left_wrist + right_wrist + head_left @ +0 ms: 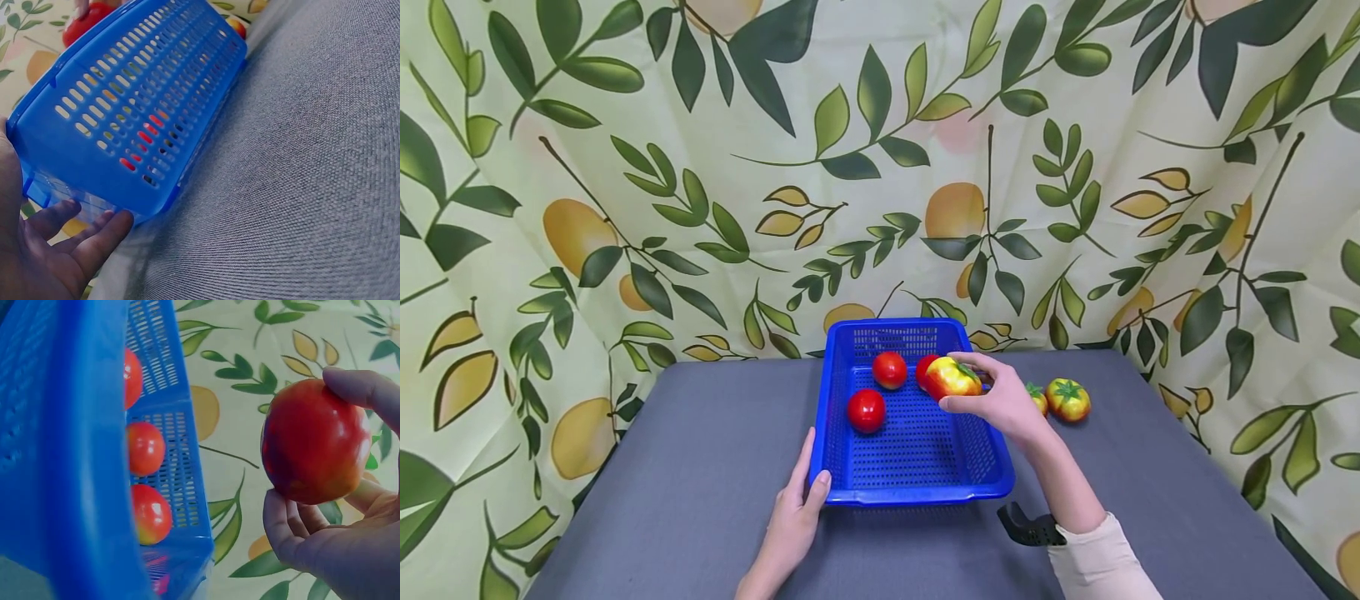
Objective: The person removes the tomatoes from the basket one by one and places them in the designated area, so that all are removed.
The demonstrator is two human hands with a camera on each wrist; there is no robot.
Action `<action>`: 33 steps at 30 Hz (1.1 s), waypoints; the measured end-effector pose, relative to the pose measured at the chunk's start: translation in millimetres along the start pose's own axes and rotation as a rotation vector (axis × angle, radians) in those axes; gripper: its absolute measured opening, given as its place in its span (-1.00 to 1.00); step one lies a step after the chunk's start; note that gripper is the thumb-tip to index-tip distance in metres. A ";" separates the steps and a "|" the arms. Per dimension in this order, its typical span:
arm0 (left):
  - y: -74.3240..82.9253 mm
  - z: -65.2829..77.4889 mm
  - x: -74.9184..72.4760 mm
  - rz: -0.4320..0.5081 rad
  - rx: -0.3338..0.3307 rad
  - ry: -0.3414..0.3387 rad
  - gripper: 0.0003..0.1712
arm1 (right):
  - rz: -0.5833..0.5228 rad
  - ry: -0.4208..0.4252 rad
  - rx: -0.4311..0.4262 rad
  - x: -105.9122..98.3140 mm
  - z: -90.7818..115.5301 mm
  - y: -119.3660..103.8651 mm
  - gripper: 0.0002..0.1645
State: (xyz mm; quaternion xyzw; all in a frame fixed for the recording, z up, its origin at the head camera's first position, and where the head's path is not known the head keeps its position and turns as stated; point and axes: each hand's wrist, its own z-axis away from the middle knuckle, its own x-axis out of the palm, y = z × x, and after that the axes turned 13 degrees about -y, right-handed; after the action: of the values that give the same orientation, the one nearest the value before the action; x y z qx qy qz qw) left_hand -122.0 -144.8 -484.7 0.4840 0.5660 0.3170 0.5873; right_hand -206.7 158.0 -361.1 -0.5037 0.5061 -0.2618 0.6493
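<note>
Tomato (951,380), glossy red and yellow

Down at seven o'clock, there's the left hand (793,512), forearm (765,575) angled toward one, index finger (802,458) and thumb (818,492) parted in a spread hold! Over at four o'clock, the right hand (1006,398): right forearm (1067,479) slanting in from five, fingers bent on the far side, opposing thumb (961,405) near, a rounded grip facing nine!

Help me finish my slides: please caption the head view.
Right hand holds a red-and-yellow tomato over a blue basket containing three red tomatoes; left hand grips the basket.
</note>
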 end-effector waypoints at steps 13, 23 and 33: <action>-0.7 -0.3 0.1 0.009 0.013 0.004 -0.27 | -0.010 0.152 0.087 0.6 30.5 6.7 -0.12; -1.1 0.7 -0.5 0.002 0.025 0.010 -0.28 | -0.009 0.184 0.113 -6.6 43.5 19.4 -0.07; -0.8 0.3 -0.4 -0.006 0.021 0.020 -0.28 | -0.038 0.216 0.125 -14.9 53.7 30.9 -0.05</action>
State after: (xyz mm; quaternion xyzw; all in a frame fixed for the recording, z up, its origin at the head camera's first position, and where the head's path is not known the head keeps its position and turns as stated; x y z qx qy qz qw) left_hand -121.8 -145.6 -485.3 0.4851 0.5767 0.3143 0.5774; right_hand -167.7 202.6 -384.7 -0.4407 0.5461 -0.3576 0.6162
